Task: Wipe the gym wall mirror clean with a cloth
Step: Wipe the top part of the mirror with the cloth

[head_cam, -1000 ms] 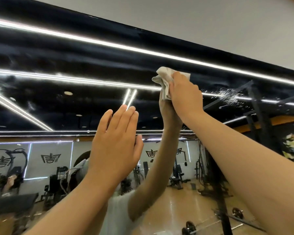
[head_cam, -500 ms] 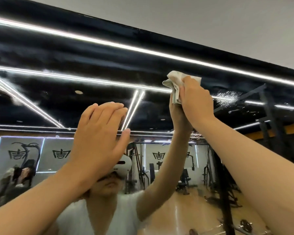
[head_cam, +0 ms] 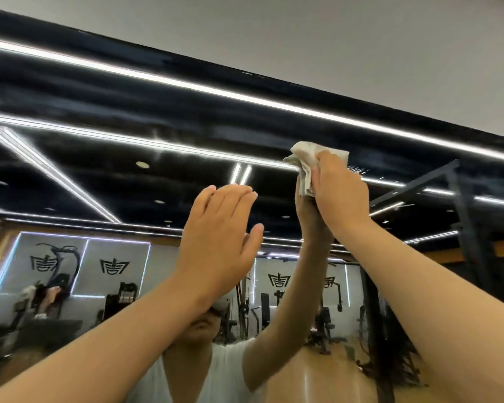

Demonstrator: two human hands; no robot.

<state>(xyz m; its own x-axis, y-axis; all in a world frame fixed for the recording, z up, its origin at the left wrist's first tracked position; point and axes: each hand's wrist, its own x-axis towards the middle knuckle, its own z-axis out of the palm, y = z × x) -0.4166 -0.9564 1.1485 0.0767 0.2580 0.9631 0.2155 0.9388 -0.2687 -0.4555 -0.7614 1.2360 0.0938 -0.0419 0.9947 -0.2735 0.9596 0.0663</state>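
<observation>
smeared mirror (head_cam: 105,117) reflects gym ceiling lights (head_cam: 186,85).

Right hand (head_cam: 341,196) grips cloth (head_cam: 304,165): pale, soft, crumpled fabric, matt. Mirror (head_cam: 128,170) behind both hands: smooth glossy glass, with hazy streaks above left hand (head_cam: 218,237) and fine speckles (head_cam: 358,170) just right of right hand. Wall (head_cam: 361,39) above hands: matt, pale, plain. Reflected floor (head_cam: 317,379) under right forearm: shiny, wood-toned.
</observation>
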